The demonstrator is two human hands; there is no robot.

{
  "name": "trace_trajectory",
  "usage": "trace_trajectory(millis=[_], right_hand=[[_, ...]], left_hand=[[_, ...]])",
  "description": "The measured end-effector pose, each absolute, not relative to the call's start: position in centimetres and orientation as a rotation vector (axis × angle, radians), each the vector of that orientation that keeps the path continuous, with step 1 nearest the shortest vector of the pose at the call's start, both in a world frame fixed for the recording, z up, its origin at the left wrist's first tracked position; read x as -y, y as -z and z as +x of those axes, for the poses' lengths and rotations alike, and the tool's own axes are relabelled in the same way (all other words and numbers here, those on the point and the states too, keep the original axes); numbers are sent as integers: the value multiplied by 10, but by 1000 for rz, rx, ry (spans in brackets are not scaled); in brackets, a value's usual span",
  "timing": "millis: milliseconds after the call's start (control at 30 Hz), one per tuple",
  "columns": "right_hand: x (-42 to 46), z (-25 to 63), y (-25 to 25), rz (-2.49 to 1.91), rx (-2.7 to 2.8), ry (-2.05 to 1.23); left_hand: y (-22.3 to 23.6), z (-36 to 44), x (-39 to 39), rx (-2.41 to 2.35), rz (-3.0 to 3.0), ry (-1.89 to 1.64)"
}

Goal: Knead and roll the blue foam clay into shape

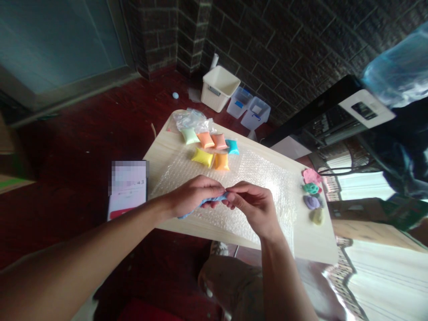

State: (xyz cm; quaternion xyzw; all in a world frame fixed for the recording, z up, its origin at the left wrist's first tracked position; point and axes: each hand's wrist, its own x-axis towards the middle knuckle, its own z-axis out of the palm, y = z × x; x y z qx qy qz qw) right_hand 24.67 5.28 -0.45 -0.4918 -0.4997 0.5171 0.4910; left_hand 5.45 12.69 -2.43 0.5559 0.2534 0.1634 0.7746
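A thin blue roll of soft modelling clay (204,201) stretches between my two hands above the bubble wrap (247,214). My left hand (194,192) is closed around its longer part, and one end hangs out below the palm. The fingertips of my right hand (252,203) pinch the other end. Beyond the hands lie a yellow packet (202,157) and an orange packet (222,162). Behind them sit a pale green packet (190,136), two more orange-toned packets (206,140) and a turquoise packet (232,146).
Shaped clay pieces, among them a pink one (311,176) and a purple one (311,202), sit at the table's (281,250) right end. Clear plastic bags (192,119) lie at the far left corner. A phone-like screen (127,191) stands left. Bins (219,89) stand on the floor behind.
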Motion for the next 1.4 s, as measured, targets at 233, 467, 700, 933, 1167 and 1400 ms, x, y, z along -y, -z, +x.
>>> trace_trajectory(millis=[233,467,700,933,1167,1400], right_hand=[[-55,252,8,-1266,1216,-1245],[-54,250,6,-1301,1214,-1232],[-54,247,10,-1283,1229,-1269],[-54,246,8,-1248,1239,-1303],[-54,250,5,-1323,1244,-1236],[-53,251,9,-1270,1394,-1088]], left_hand=[[31,56,-126,-578,1350,-410],[30,55,-126,-603,1328,-394],[31,56,-125,-627,1401,-399],[31,57,-126,-591,1382,-408],[30,56,-127,-603,1342,-377],[22,56,-126,-603,1239,-390]])
